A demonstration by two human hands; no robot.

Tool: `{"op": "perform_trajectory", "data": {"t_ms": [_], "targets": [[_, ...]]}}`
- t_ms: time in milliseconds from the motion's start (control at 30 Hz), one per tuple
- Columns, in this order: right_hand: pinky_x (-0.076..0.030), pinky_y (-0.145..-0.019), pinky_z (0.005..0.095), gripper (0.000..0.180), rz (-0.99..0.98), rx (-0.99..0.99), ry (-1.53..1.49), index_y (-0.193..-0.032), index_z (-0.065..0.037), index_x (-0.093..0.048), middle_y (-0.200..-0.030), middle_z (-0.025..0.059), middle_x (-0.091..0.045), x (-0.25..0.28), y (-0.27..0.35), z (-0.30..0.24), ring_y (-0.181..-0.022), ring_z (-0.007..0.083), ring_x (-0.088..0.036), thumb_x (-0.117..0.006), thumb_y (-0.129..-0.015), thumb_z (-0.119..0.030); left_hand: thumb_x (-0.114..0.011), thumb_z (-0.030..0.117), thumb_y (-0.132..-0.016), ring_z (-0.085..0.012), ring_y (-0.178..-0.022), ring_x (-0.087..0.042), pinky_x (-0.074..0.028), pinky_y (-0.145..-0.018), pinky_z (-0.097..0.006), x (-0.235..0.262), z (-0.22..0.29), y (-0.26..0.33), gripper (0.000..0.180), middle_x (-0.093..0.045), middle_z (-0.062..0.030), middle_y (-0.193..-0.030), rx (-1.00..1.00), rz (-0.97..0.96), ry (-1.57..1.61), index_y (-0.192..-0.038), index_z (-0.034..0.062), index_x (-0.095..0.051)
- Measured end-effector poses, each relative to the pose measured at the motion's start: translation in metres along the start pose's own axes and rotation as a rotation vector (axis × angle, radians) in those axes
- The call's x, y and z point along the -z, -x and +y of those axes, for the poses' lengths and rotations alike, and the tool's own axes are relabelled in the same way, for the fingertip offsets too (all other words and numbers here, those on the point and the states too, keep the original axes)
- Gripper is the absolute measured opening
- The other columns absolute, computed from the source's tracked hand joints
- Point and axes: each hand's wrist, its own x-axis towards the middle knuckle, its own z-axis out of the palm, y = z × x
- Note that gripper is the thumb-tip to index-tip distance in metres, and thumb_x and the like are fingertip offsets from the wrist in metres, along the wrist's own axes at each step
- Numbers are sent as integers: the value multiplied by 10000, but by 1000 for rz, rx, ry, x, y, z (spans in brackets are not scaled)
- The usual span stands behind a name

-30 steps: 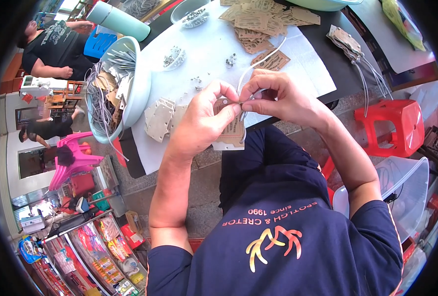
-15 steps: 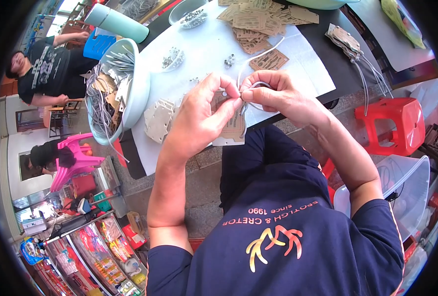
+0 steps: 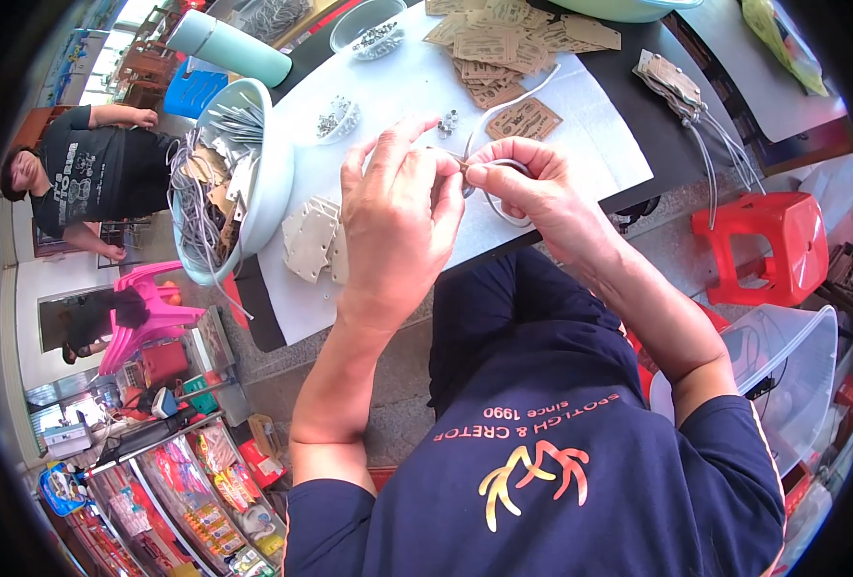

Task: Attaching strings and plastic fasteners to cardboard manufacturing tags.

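Note:
My left hand point(image 3: 398, 221) and my right hand point(image 3: 527, 188) meet above the white table sheet point(image 3: 580, 125). Their fingertips pinch a thin white cord point(image 3: 503, 106) that loops around my right fingers. A small brown tag piece seems to sit between the fingertips, mostly hidden by my left hand. A stack of pale card tags point(image 3: 309, 240) lies just left of my left hand. Several brown card tags point(image 3: 503, 43) are spread at the far side of the sheet, with one single tag point(image 3: 525, 118) near the cord.
A pale bowl point(image 3: 268, 173) with cords and tags stands at the left. Small piles of metal bits point(image 3: 335, 117) and a clear dish point(image 3: 369, 24) lie farther away. A bundle of corded tags point(image 3: 677, 87) rests at the right. A red stool point(image 3: 768, 240) and a seated person point(image 3: 90, 173) are nearby.
Both hands have lifted slightly and stayed pinched together on the cord. The person at the left has shifted position.

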Motion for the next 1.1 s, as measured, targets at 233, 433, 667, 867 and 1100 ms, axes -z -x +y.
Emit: {"op": "perform_trajectory", "data": {"t_ms": [233, 433, 667, 867, 1100], "targets": [[-400, -622, 176, 189, -14, 88, 128, -993, -30, -660, -821, -37, -613, -1, 2, -4, -733, 10, -505, -684, -882, -182, -680, 11, -717, -264, -872, -619, -472, -782, -387, -5, 1, 0, 146, -605, -98, -1103, 79, -18, 124, -833, 28, -593], [-395, -626, 179, 191, -26, 73, 211, -988, -17, -655, -811, -43, -594, -1, 3, -6, -733, 12, -489, -674, -888, -179, -660, -16, -698, -271, -739, -637, -512, -656, -378, -13, 0, 1, 154, -603, -105, -1086, 92, -14, 171, -824, 6, -574], [-397, -616, 185, 181, -55, 91, 258, -959, -26, -653, -780, -48, -584, -1, -2, -8, -710, 12, -477, -693, -868, -177, -624, -63, -687, -257, -720, -655, -528, -607, -352, -15, -3, 0, 138, -604, -131, -1047, 60, 41, 270, -783, -10, -540], [-435, -620, 222, 199, 26, 256, 339, -947, -61, -639, -803, -9, -593, -3, -9, 11, -679, 54, -515, -736, -814, -172, -600, -99, -689, -242, -742, -656, -524, -585, -317, -17, -10, 0, 141, -594, -176, -1027, 47, 109, 378, -766, -15, -518], [-446, -573, 309, 174, 177, 1013, 920, -826, -13, -614, -759, 69, -598, 1, 22, 3, -591, 196, -546, -748, -725, -56, -623, -88, -695, -199, -773, -643, -527, -574, -281, -22, -18, 6, 155, -577, -147, -1002, 286, 110, 472, -785, -17, -518]]}}
